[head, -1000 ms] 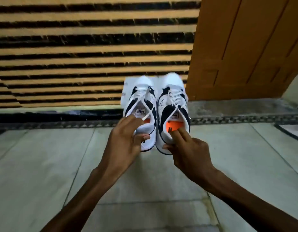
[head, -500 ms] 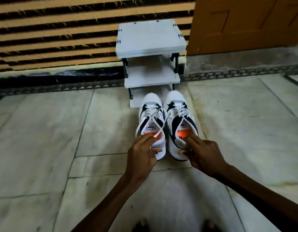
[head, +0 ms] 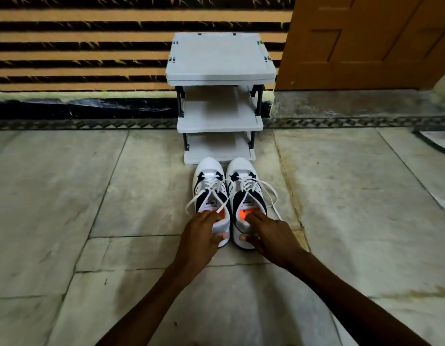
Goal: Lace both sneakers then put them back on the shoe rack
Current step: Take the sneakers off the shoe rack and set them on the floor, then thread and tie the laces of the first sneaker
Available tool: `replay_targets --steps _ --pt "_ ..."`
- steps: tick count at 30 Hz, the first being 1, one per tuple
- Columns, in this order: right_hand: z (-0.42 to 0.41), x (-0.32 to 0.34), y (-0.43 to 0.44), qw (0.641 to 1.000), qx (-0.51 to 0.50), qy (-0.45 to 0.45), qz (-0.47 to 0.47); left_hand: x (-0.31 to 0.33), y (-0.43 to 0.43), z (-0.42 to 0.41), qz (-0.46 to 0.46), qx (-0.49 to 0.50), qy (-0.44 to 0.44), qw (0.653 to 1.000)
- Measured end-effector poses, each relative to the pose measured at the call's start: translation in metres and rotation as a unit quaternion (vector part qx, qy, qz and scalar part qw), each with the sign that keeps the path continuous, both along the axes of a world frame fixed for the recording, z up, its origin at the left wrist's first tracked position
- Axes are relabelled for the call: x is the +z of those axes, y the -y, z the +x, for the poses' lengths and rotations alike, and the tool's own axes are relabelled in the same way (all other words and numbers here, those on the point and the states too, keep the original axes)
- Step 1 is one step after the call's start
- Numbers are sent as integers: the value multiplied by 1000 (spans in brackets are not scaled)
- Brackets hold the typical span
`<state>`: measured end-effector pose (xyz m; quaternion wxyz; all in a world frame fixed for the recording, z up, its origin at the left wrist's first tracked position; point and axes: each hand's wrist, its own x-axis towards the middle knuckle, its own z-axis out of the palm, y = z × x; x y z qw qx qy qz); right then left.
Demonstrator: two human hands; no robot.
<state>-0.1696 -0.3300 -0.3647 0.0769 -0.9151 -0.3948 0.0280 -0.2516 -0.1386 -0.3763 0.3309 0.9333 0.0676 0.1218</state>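
Observation:
Two white sneakers with dark panels and orange insoles stand side by side on the stone floor, toes toward a small grey shoe rack (head: 220, 71). My left hand (head: 200, 236) grips the heel of the left sneaker (head: 209, 188), fingers inside the opening and thumb on the back. My right hand (head: 265, 233) holds the heel of the right sneaker (head: 243, 186) the same way. White laces run through the lower eyelets of both shoes, and their loose ends trail out to the sides. The rack's three shelves are bare.
The rack stands against a wall with tan and black horizontal stripes (head: 79, 46). An orange-brown wooden door (head: 366, 41) is to its right. A patterned dark border strip (head: 341, 122) runs along the floor at the wall's foot. Pale stone tiles (head: 66, 196) spread around the shoes.
The sneakers have come down from in front of the rack's top to the floor just before its bottom shelf. Both hands kept their hold on the heels. Lace ends now hang out sideways.

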Motion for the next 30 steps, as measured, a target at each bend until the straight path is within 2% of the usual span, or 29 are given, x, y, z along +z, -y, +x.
replay_targets --steps 4,6,9,12,14,17,23,30 --pt "4 10 -6 999 -18 -17 44 13 -12 9 -29 12 0 1000" --pt "6 18 -7 997 -37 -28 55 25 -16 15 -141 33 -6 989" --pt "14 27 -14 996 -40 -47 61 55 -25 33 -347 56 24 936" --pt "18 29 -19 997 -21 -61 37 78 -37 50 -421 18 28 906" --pt "23 29 -21 996 -25 -77 28 76 -45 60 -375 23 12 927" --pt "30 33 -20 994 -37 -101 4 62 -48 64 -262 114 9 958" --pt "36 37 -15 988 -64 -137 -12 32 -44 54 -183 175 27 967" --pt "39 38 -25 986 -98 -120 55 25 -48 56 -225 198 8 954"
